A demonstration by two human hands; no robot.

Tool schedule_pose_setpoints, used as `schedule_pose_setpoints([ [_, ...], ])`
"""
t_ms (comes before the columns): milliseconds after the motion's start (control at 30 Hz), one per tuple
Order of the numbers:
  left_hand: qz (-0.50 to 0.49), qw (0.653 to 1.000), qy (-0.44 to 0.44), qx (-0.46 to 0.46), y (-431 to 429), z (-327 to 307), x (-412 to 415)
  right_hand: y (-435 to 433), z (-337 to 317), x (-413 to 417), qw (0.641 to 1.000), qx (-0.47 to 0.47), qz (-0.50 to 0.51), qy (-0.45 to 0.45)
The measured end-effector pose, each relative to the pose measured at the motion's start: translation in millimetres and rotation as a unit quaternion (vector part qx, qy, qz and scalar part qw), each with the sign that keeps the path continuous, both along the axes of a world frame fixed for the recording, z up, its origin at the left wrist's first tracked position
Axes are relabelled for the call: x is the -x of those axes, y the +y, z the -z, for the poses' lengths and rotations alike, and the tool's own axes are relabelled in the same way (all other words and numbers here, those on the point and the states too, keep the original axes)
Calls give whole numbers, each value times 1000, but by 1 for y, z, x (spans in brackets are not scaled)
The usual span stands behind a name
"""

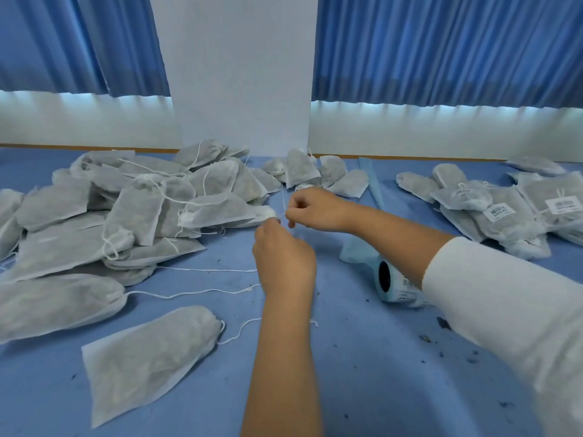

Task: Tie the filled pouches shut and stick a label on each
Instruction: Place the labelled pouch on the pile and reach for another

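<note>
**Between the piles: hands tying a pouch**

The left hand point(284, 257) is pinching the gathered neck of a filled pouch point(217, 211), which is lying just left of the grip; the right hand point(310, 209) is pinching its drawstring point(283, 198); a label roll point(394, 285) is lying near, right of the grip; labelled pouches point(504, 216) are lying farther right.

The pouches point(138, 351) are pale grey with white strings point(189, 293). The tabletop point(362, 373) is blue with small dark specks. The curtains point(441, 42) are blue. The labels point(563, 205) are white with black marks. The sleeve point(504, 294) is white.
</note>
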State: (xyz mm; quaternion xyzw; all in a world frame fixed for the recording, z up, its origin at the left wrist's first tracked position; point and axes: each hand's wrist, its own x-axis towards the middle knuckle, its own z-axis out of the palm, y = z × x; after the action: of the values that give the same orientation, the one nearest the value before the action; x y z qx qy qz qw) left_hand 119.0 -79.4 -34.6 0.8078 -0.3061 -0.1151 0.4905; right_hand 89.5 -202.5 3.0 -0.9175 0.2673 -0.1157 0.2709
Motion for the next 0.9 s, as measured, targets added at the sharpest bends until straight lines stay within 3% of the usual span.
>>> schedule_pose_setpoints([
  [200,84,991,-97,22,-1,-7,5,14,-31,57,986,-158,-9,-43],
  [467,187,975,-56,103,6,-18,21,31,-47,128,957,-241,62,-148],
  [733,294,907,176,243,15,-41,45,38,-10,163,928,-28,182,-322],
  [833,326,878,233,261,16,-42,53,48,6,165,938,70,182,-287],
  [900,312,894,208,246,15,-40,56,58,12,166,956,117,140,-229],
])
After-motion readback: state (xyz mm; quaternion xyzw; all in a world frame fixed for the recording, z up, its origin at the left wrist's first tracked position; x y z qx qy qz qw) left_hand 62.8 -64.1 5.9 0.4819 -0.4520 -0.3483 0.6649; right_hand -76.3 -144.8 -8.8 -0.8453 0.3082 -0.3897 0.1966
